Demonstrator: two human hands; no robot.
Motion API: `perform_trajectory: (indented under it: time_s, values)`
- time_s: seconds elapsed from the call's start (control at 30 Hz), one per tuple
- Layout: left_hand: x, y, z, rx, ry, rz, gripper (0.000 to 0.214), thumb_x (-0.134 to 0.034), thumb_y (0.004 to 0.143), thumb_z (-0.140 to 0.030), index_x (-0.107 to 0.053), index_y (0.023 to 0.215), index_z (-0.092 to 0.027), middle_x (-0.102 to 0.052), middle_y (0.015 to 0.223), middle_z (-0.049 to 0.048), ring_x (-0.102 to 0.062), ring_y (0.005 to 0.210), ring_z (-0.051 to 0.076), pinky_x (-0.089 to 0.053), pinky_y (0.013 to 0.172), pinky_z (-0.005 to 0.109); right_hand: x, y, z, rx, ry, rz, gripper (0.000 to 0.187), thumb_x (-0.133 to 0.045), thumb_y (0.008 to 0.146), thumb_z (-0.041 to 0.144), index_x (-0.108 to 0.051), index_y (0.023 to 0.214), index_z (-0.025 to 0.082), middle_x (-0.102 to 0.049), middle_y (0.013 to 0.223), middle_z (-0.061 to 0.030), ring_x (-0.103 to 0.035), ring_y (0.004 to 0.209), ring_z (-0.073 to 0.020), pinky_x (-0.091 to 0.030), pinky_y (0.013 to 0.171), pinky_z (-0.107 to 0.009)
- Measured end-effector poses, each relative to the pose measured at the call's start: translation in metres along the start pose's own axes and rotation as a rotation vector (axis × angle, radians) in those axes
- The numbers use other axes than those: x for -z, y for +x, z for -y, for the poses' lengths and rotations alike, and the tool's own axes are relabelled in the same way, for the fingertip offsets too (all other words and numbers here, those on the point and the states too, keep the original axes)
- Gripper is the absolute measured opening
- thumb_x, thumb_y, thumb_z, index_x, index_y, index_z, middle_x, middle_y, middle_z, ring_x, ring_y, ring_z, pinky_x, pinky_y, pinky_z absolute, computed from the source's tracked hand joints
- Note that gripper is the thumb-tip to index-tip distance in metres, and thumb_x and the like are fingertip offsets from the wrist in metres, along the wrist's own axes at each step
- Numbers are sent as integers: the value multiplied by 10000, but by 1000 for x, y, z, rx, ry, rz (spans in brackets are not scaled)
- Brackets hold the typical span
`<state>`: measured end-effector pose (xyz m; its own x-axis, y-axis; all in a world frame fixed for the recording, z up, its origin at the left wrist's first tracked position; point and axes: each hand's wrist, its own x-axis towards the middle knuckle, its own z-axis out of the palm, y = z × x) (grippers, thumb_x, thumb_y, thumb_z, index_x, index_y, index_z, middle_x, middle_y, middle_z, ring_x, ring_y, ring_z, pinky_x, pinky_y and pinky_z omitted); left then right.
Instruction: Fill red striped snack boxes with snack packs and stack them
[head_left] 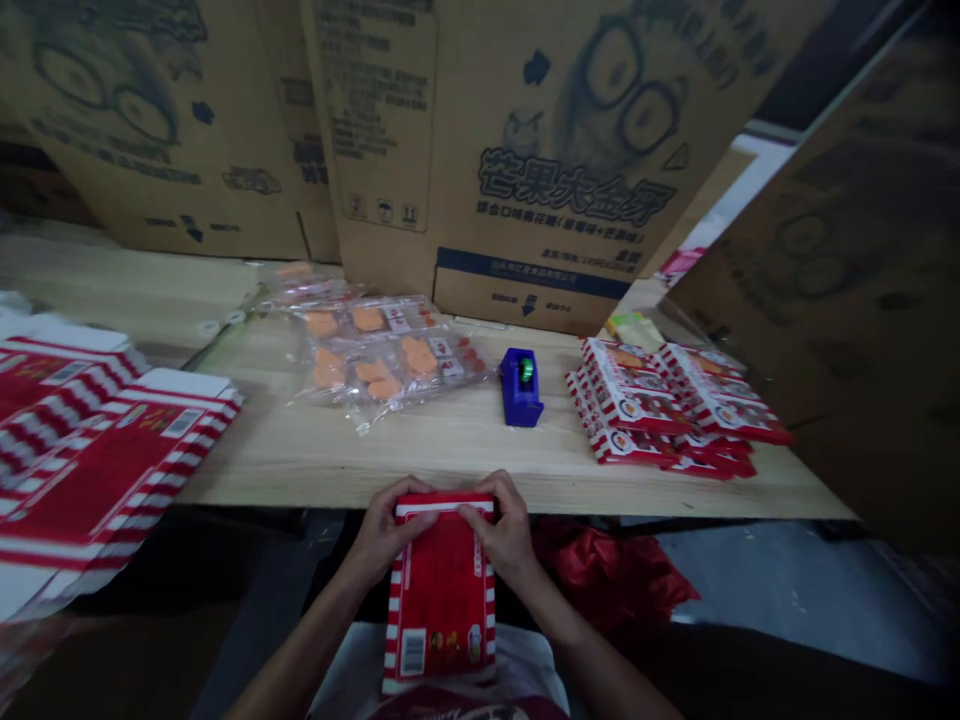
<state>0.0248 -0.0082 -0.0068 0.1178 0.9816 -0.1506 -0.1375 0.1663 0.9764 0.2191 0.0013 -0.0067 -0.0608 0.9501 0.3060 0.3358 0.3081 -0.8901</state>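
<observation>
While your left hand (384,530) and right hand (510,530) hold the red box (444,590) in a 2-sided grip, press its far edge evenly, without crushing.

Dim, cool light lies pale on the tabletop (442,455) beyond the left hand (382,530) and right hand (511,535). Clear packets (397,362) ahead-left of them catch glare — the large carton (847,290) far to their right sinks into shadow. Detail is soft, and the striped boxes (112,460) leftward smear toward the edge.
</observation>
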Motion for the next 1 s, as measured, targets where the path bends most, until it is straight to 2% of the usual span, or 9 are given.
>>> perform_trajectory:
  time_s: [0.07, 0.17, 0.23, 0.4, 0.47, 0.53, 0.6, 0.77, 1.0]
  values:
    - [2, 1, -2, -13, 59, 28, 384, -814, 641, -344, -625, 942, -197, -641, 930, 28, -611, 816, 193, -498, 710, 266, -1, -4, -7, 25, -8, 18, 194, -694, 774, 243, -550, 901, 226, -558, 885, -23, -559, 855, -197, -463, 779, -323]
    - [2, 4, -1, -39, 133, 42, 389, -812, 632, -350, -629, 939, -196, -644, 912, 27, -612, 799, 199, -496, 699, 271, -2, -15, -16, 49, -20, 78, 589, -823, 623, 284, -506, 1117, 229, -557, 1070, -66, -564, 1004, -245, -472, 886, -366]
    - [1, 6, 2, -48, 137, 27, 345, -801, 643, -358, -629, 889, -187, -634, 876, 23, -604, 783, 197, -491, 695, 273, -4, -22, -19, 41, -42, 86, 698, -862, 565, 283, -487, 1152, 231, -550, 1098, -75, -561, 1034, -258, -469, 915, -382]
    - [-4, 10, 4, -94, 116, 15, 231, -699, 766, -379, -603, 746, -169, -597, 801, 23, -562, 767, 178, -456, 707, 258, 16, 4, -13, 53, -22, 166, 373, -763, 693, 335, -580, 995, 213, -596, 1031, -67, -581, 979, -229, -481, 866, -361]
    - [-4, 11, 2, -113, 90, 13, 231, -680, 784, -370, -593, 716, -167, -594, 808, 28, -557, 789, 178, -447, 731, 258, 37, 37, -14, 29, -19, 25, 194, -654, 779, 359, -617, 884, 200, -615, 1023, -78, -582, 983, -219, -480, 837, -344]
    - [-4, 12, -1, -98, 57, -11, 228, -702, 762, -357, -590, 703, -167, -595, 802, 25, -554, 782, 173, -441, 735, 257, 58, 76, -21, -87, -59, -293, 240, -604, 780, 413, -630, 852, 185, -626, 988, -84, -587, 920, -210, -484, 745, -317]
    - [-5, 13, -3, -39, 10, -36, 233, -735, 722, -348, -589, 700, -167, -595, 772, 15, -547, 736, 162, -441, 701, 251, 72, 111, -34, -206, -110, -450, 304, -608, 722, 457, -649, 809, 168, -644, 900, -77, -582, 822, -204, -469, 678, -304]
    - [-7, 14, -8, 87, -97, -29, 281, -777, 659, -365, -585, 718, -169, -603, 758, 2, -554, 674, 153, -447, 612, 238, 67, 147, -61, -321, -108, -447, 280, -637, 615, 441, -638, 564, 166, -600, 564, -25, -543, 618, -192, -422, 595, -296]
    - [-3, 10, -8, 92, -163, 12, 264, -752, 709, -368, -589, 794, -178, -610, 788, -2, -575, 692, 150, -461, 623, 236, 45, 144, -70, -307, 6, -594, 299, -609, 602, 454, -626, 655, 160, -590, 695, -38, -518, 720, -191, -435, 671, -313]
